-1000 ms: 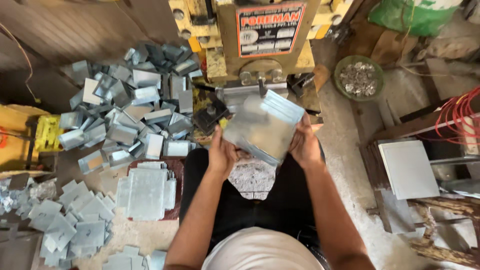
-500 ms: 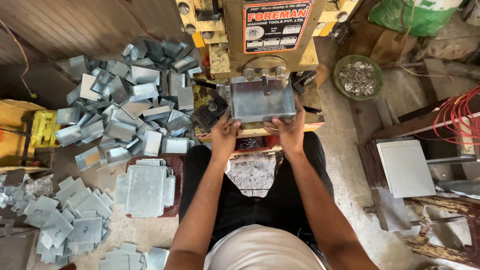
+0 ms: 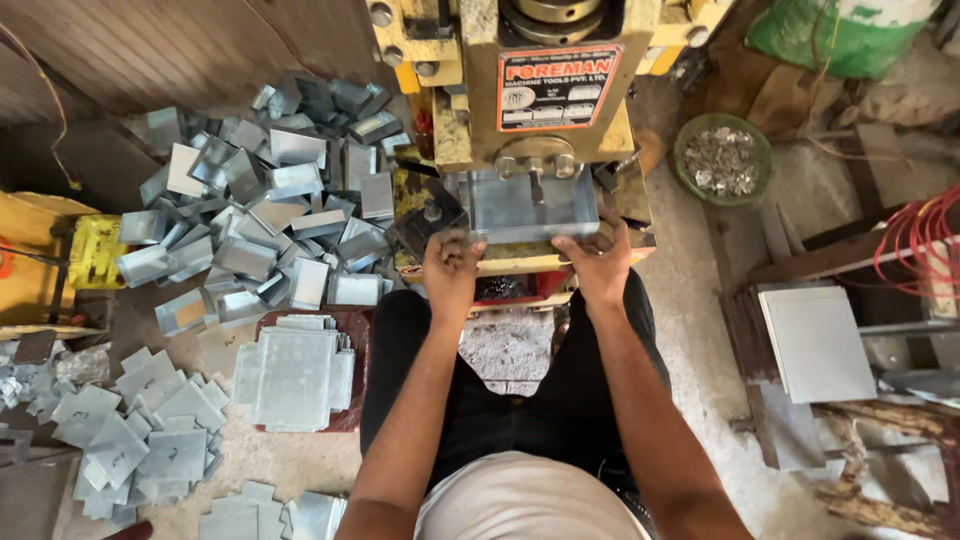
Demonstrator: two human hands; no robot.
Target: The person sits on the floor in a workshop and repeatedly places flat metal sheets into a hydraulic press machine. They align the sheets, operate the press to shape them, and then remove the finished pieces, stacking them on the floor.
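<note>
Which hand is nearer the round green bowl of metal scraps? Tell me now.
Right. The right hand grips the metal tray on the bowl's side; the left hand holds the tray's far edge.

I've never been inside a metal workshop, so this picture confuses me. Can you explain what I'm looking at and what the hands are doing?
The camera sits on the person's head and looks down past their lap. Both hands, left hand and right hand, hold a folded grey metal tray under a yellow press machine. On the floor at the left lie a pile of finished trays and a stack of flat metal blanks. A green bowl of small metal scraps stands at the right.
</note>
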